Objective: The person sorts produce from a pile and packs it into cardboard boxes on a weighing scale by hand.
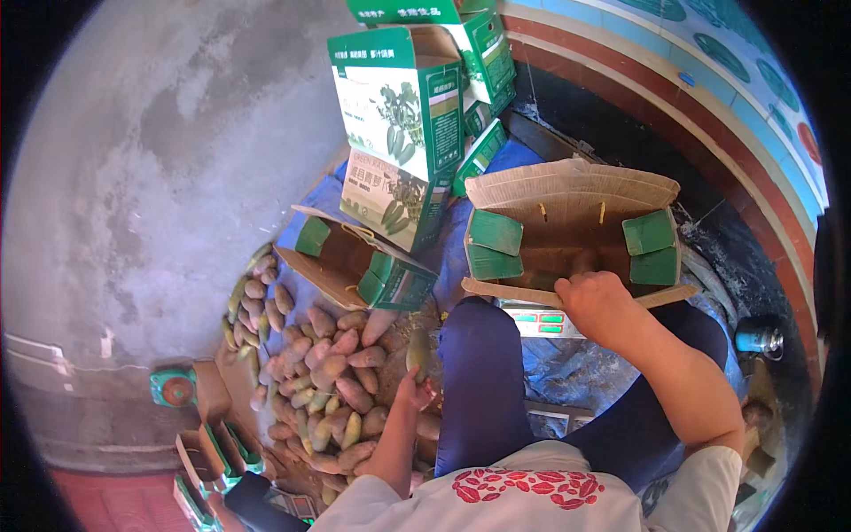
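Note:
My left hand (413,392) is closed around the lower end of a green radish (417,351), held upright beside my left knee. To its left lies a large heap of radishes (330,368), some green and some reddish-brown. My right hand (597,303) reaches over the near flap of an open cardboard box (572,191) with green end flaps. Its fingers curl down inside, partly hidden, around something brownish that I cannot make out. The box rests on a scale (542,321) with lit displays between my knees.
Another open box (341,266) tilts beyond the heap, with tall green-and-white boxes (399,106) stacked behind it. At right stands a blue canister (760,339). Smaller boxes (204,457) and a green-rimmed round device (174,388) are at lower left, along with part of another person's arm (244,519).

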`<state>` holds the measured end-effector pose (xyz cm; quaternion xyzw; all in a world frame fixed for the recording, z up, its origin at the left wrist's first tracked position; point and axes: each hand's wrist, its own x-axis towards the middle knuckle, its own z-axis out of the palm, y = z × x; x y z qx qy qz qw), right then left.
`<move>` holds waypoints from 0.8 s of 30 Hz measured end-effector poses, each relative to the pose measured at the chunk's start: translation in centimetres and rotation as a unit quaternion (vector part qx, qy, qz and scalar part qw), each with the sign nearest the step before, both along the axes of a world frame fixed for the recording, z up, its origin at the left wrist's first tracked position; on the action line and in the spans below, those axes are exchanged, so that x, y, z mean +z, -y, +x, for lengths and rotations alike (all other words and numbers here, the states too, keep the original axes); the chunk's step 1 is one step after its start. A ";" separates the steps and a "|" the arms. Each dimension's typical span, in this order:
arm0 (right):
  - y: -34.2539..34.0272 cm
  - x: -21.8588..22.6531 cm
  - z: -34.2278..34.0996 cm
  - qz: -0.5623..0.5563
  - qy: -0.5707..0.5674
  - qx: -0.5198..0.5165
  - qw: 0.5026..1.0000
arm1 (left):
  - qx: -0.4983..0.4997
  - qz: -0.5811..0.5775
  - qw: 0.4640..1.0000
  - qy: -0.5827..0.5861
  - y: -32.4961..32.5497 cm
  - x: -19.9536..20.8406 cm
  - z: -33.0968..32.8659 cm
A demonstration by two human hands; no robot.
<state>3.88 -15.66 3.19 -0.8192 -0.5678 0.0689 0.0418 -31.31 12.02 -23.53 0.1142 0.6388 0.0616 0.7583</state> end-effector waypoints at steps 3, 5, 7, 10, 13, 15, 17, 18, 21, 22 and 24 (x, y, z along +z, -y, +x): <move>0.5 -0.4 0.3 -0.006 0.002 -0.005 1.000 | -0.046 0.024 0.998 -0.034 2.2 5.1 1.8; 0.4 -0.4 0.3 -0.007 0.002 -0.005 1.000 | -0.045 0.029 0.998 0.025 2.6 6.8 1.6; 0.4 -0.6 0.3 -0.004 -0.013 -0.010 1.000 | -0.063 0.073 0.995 0.040 2.9 9.8 2.3; 0.4 -0.5 0.4 -0.018 -0.025 -0.010 0.999 | -0.107 0.165 0.978 0.073 3.3 15.1 3.9; 0.1 -0.2 0.5 -0.034 -0.058 -0.007 0.998 | -0.145 0.258 0.947 0.122 3.1 19.2 5.1; 0.1 -0.3 0.6 -0.033 -0.063 -0.010 0.997 | -0.166 0.335 0.914 0.157 3.6 22.1 6.8; 0.0 -0.4 0.6 -0.033 -0.066 -0.010 0.997 | -0.213 0.376 0.886 0.170 3.7 24.8 8.1; 0.0 -0.4 0.6 -0.035 -0.068 -0.013 0.997 | -0.258 0.412 0.855 0.181 3.7 25.9 8.8; -0.1 -0.2 0.7 -0.027 -0.066 -0.012 0.997 | -0.286 0.429 0.826 0.228 3.7 28.6 11.4; 0.0 -0.2 0.6 -0.022 -0.063 -0.010 0.998 | -0.307 0.417 0.814 0.263 3.7 29.4 12.2; -0.2 -0.6 0.6 -0.025 -0.062 -0.013 0.998 | -0.337 0.429 0.804 0.237 4.8 31.3 14.6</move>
